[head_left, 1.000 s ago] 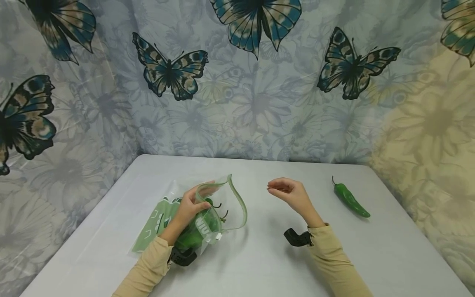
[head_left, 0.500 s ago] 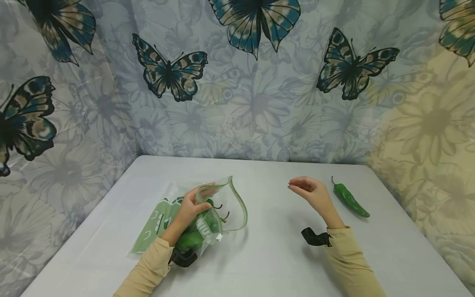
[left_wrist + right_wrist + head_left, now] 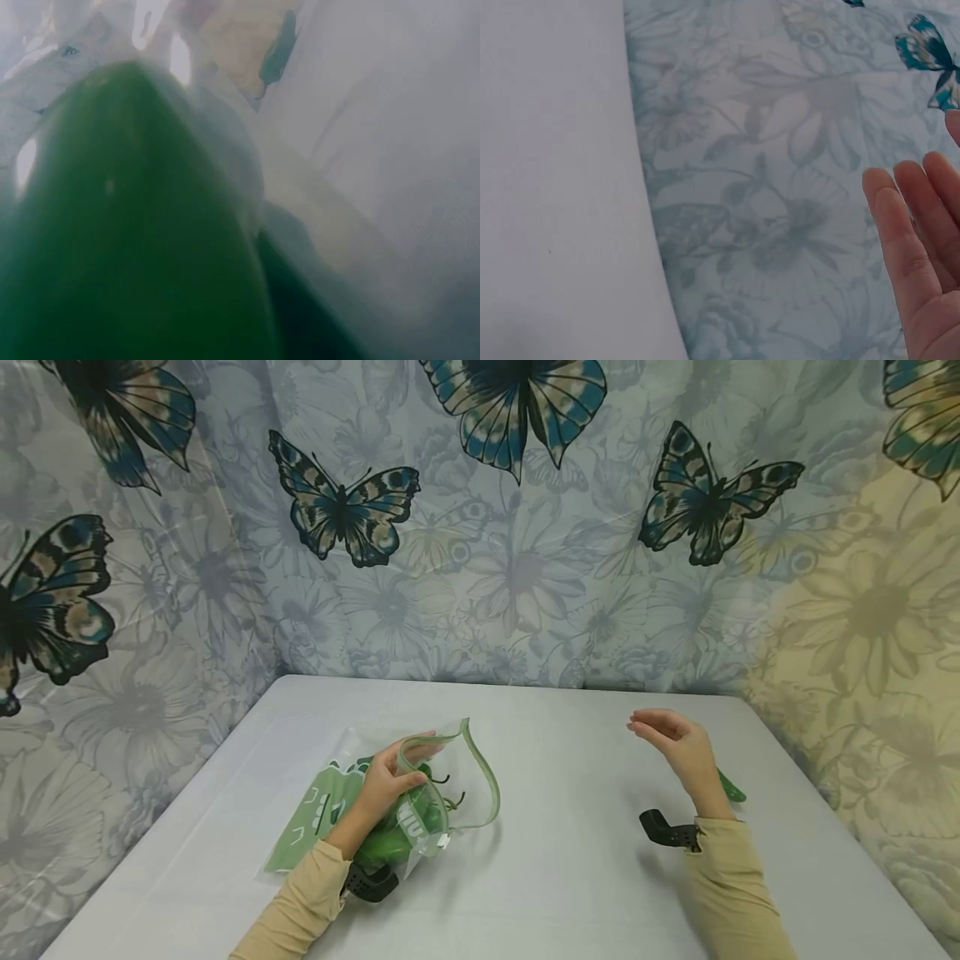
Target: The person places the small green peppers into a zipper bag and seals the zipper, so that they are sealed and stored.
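Note:
My left hand [image 3: 386,783] holds a clear zip bag [image 3: 309,818] with a green print, near its mouth. The bag's green-edged opening gapes to the right. Several green peppers [image 3: 385,845] lie inside, some stems showing at the mouth. Close up in the left wrist view, one pepper [image 3: 135,225] fills much of the frame through the plastic. Above the table's right side, my right hand [image 3: 681,753] holds nothing, its fingers loosely bent. It covers most of a single green chili pepper [image 3: 731,787], whose tip shows beside the wrist. Slim fingers [image 3: 911,255] appear in the right wrist view.
A white table [image 3: 540,860] carries everything. Behind it and along both sides hangs a floral cloth [image 3: 517,602] with butterfly prints. Black wrist cameras sit below both hands, the left one [image 3: 372,883] right against the bag.
My right hand has moved steadily right, from near the table's middle to in front of the lone chili pepper. The left hand and bag have stayed nearly still.

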{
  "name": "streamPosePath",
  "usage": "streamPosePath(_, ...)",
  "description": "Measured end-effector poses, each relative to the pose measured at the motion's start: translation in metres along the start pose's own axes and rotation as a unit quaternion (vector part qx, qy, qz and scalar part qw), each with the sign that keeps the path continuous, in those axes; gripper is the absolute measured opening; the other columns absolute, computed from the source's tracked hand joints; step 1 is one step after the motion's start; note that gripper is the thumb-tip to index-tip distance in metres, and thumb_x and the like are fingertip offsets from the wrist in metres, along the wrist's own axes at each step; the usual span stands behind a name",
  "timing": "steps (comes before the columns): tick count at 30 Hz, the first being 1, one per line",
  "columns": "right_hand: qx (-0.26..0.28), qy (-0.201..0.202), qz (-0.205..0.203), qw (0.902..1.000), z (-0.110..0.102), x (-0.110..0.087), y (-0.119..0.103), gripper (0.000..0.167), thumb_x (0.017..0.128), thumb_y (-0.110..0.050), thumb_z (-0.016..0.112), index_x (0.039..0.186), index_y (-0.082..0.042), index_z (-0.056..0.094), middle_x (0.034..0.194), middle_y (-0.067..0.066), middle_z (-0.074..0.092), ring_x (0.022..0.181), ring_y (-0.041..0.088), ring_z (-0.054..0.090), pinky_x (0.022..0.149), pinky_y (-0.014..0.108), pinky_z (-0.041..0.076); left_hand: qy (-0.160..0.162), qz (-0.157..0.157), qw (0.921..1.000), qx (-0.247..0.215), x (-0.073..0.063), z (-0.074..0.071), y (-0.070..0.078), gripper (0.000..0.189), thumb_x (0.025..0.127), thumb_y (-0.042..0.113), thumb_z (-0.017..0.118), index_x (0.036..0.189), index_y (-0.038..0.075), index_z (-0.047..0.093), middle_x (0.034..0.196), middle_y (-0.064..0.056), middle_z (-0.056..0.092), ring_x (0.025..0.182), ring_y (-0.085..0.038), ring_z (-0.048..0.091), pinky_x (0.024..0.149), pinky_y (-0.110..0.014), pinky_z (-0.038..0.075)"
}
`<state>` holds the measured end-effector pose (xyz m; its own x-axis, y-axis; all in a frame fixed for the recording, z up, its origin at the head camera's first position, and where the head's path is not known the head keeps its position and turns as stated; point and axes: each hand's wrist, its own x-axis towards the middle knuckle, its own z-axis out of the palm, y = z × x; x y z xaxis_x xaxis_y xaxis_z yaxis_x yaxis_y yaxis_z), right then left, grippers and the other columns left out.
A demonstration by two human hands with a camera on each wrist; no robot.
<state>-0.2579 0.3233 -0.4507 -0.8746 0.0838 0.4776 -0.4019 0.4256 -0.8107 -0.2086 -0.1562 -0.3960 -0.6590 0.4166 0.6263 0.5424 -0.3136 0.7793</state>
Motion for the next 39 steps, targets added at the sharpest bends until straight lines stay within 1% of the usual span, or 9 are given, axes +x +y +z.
streamPosePath(4, -0.040, 0.025, -0.010, 0.9988, -0.011, 0.002, 0.011, 0.031, 0.080, -0.031, 0.068, 0.110, -0.023, 0.065, 0.103, 0.000, 0.063, 0.092, 0.014, 0.058, 0.073, 0.021, 0.047, 0.000, 0.002, 1.0000, -0.002, 0.000, 0.000, -0.001, 0.059, 0.083, 0.024, 0.065, 0.128, -0.007, 0.043, 0.119, -0.008, 0.055, 0.110, -0.018, 0.051, 0.038, -0.027, 0.027)
streamPosePath(7, -0.071, 0.041, -0.011, 0.9966, -0.019, 0.002, 0.013, 0.030, 0.080, -0.033, 0.068, 0.108, -0.025, 0.066, 0.101, -0.003, 0.064, 0.091, 0.011, 0.058, 0.071, 0.019, 0.047, 0.000, 0.004, 1.0000, -0.002, 0.000, 0.000, -0.002, 0.060, 0.082, 0.025, 0.065, 0.128, -0.008, 0.043, 0.119, -0.007, 0.055, 0.110, -0.018, 0.050, 0.054, -0.023, 0.040)
streamPosePath(10, -0.083, 0.054, 0.007, 0.9950, -0.026, 0.001, 0.012, 0.031, 0.079, -0.035, 0.068, 0.109, -0.024, 0.066, 0.102, -0.003, 0.064, 0.090, 0.011, 0.058, 0.070, 0.018, 0.047, 0.001, 0.010, 0.9999, -0.002, 0.000, -0.001, -0.003, 0.061, 0.082, 0.026, 0.065, 0.127, -0.009, 0.043, 0.119, -0.006, 0.056, 0.111, -0.019, 0.050, 0.067, -0.024, 0.042)
streamPosePath(15, -0.087, 0.031, 0.023, 0.9955, -0.036, -0.001, 0.000, 0.034, 0.082, -0.033, 0.066, 0.114, -0.020, 0.063, 0.106, 0.000, 0.062, 0.093, 0.011, 0.056, 0.070, 0.016, 0.046, 0.000, 0.020, 0.9998, -0.001, 0.001, -0.001, -0.003, 0.061, 0.082, 0.027, 0.065, 0.127, -0.008, 0.043, 0.119, -0.007, 0.056, 0.110, -0.019, 0.050, 0.054, -0.019, 0.039)
streamPosePath(19, -0.067, 0.011, 0.035, 0.9971, -0.036, -0.007, -0.038, 0.036, 0.083, -0.028, 0.066, 0.115, -0.013, 0.062, 0.107, 0.002, 0.061, 0.094, 0.009, 0.056, 0.070, 0.016, 0.046, 0.000, 0.027, 0.9996, -0.004, 0.001, -0.001, -0.003, 0.061, 0.082, 0.027, 0.065, 0.127, -0.008, 0.043, 0.119, -0.008, 0.055, 0.110, -0.019, 0.050, 0.056, -0.020, 0.040)
streamPosePath(23, -0.016, 0.032, 0.043, 0.9984, -0.033, -0.020, -0.090, 0.032, 0.082, -0.020, 0.067, 0.110, -0.005, 0.063, 0.100, -0.001, 0.064, 0.089, 0.005, 0.058, 0.070, 0.014, 0.046, -0.002, 0.024, 0.9996, -0.013, 0.001, -0.001, -0.002, 0.058, 0.083, 0.025, 0.065, 0.127, -0.007, 0.044, 0.119, -0.010, 0.055, 0.110, -0.019, 0.050, 0.049, -0.019, 0.038)
streamPosePath(27, -0.009, 0.062, 0.033, 0.9975, -0.034, -0.026, -0.112, 0.028, 0.082, -0.014, 0.067, 0.107, 0.000, 0.063, 0.094, -0.009, 0.064, 0.086, 0.000, 0.057, 0.070, 0.011, 0.044, -0.003, 0.020, 0.9997, -0.011, 0.001, -0.001, -0.002, 0.058, 0.083, 0.025, 0.064, 0.127, -0.006, 0.045, 0.120, -0.009, 0.054, 0.111, -0.019, 0.049, 0.065, -0.024, 0.045)
streamPosePath(31, -0.036, 0.078, 0.040, 0.9955, -0.038, -0.027, -0.111, 0.031, 0.082, -0.017, 0.068, 0.107, 0.000, 0.063, 0.094, -0.009, 0.064, 0.087, 0.000, 0.057, 0.070, 0.011, 0.044, -0.002, 0.022, 0.9998, -0.004, 0.001, -0.002, -0.003, 0.059, 0.082, 0.028, 0.065, 0.127, -0.006, 0.045, 0.121, -0.007, 0.054, 0.111, -0.019, 0.050, 0.077, -0.030, 0.045)
streamPosePath(39, -0.098, 0.102, 0.077, 0.9870, -0.053, -0.030, -0.087, 0.036, 0.080, -0.027, 0.070, 0.108, -0.006, 0.064, 0.093, -0.009, 0.064, 0.082, -0.002, 0.056, 0.069, 0.011, 0.042, -0.005, 0.022, 0.9997, -0.011, 0.000, -0.003, -0.005, 0.056, 0.082, 0.027, 0.065, 0.127, -0.001, 0.047, 0.120, -0.003, 0.055, 0.110, -0.017, 0.050, 0.063, -0.021, 0.043)
